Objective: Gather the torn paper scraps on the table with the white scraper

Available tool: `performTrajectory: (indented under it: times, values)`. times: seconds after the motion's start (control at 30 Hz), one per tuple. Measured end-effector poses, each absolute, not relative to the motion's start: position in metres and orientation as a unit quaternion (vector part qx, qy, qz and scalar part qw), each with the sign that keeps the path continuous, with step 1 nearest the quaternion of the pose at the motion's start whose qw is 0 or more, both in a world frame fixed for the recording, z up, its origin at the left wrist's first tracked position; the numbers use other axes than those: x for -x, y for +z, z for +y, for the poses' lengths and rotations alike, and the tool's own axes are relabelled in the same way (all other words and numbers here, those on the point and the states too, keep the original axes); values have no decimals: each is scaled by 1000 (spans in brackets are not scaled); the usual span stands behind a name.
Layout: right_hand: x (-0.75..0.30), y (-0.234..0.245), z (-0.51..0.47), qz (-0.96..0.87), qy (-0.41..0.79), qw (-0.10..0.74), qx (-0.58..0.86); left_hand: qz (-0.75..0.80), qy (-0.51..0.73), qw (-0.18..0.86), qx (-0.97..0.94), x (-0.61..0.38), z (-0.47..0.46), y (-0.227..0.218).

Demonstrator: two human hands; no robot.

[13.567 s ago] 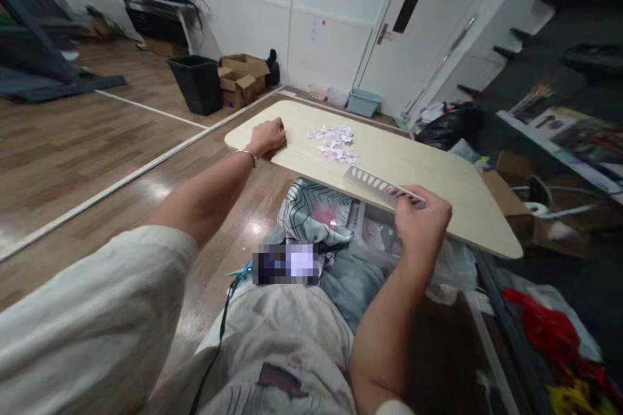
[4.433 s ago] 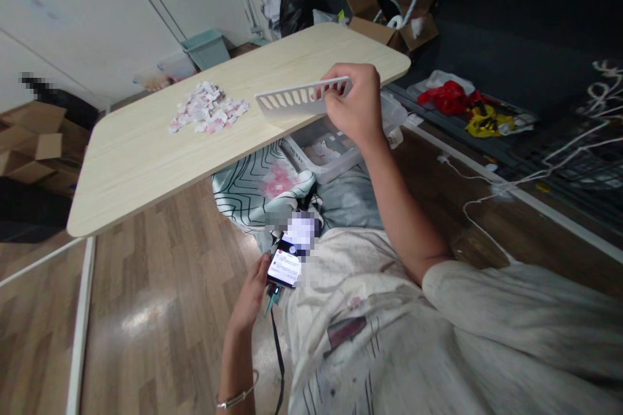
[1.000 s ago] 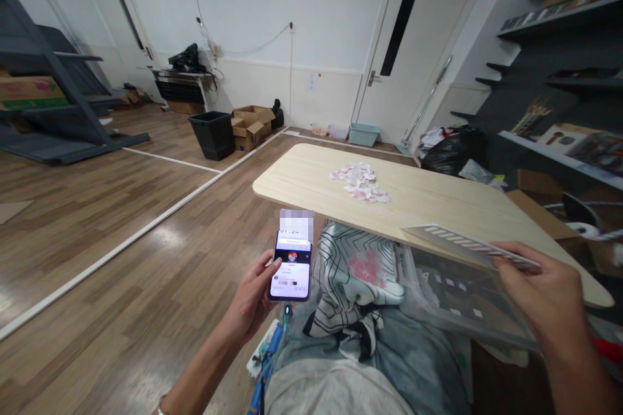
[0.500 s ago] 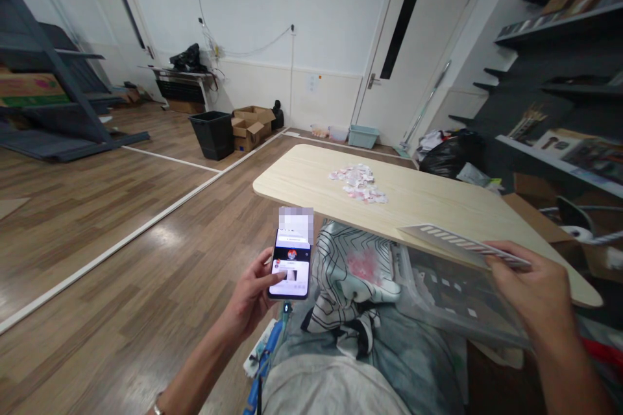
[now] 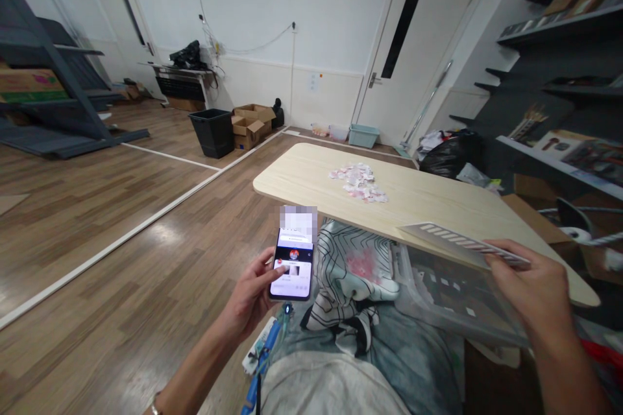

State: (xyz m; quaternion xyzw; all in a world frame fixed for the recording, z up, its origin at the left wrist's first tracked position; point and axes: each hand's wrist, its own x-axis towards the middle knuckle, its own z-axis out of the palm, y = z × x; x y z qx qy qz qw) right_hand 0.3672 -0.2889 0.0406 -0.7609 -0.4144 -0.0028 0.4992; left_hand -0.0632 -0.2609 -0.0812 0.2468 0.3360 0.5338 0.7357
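A lit smartphone [image 5: 294, 275] is held upright in my left hand [image 5: 250, 292], the thumb resting on its screen. At the table's near edge, my right hand [image 5: 533, 275] grips a thin, flat light-coloured board with a row of slanted white stripes [image 5: 455, 240]; what exactly it is I cannot tell. A patterned black-and-white cloth with a pink patch [image 5: 335, 272] lies over my lap. On the pale wooden table [image 5: 302, 172] is a pile of small white and pink pieces [image 5: 360, 181].
Beneath the table's near edge stands a clear plastic bin [image 5: 438, 292]. A black waste bin [image 5: 211, 133] and open cardboard boxes [image 5: 250, 126] are on the floor ahead. Dark shelves [image 5: 574, 78] line the right side, and a grey metal rack [image 5: 53, 84] stands left.
The phone has shifted very slightly right, and the content on its screen has scrolled a little under the left thumb. My right hand and the striped board have barely moved.
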Motion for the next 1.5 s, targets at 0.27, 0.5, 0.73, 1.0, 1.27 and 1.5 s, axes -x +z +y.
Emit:
performTrajectory:
  times: [0.27,0.5,0.73,1.0,1.27,1.5]
  values:
    - [-368,34,-270,-474,-19,484,736,336,517,746,-252,65,-259,-74]
    - [-351,14,-239,-532,-1,476,700,358,546,725,-219,53,-246,-55]
    - [-363,-13,-233,-627,-42,450,634,378,548,718,-202,54,-237,-24]
    - [-368,-33,-231,-736,-113,420,518,384,558,707,-202,46,-219,4]
    - [-373,-28,-228,-757,-108,393,510,410,520,716,-223,43,-179,1]
    - [-379,-38,-237,-760,-93,394,509,407,481,737,-244,44,-151,-17]
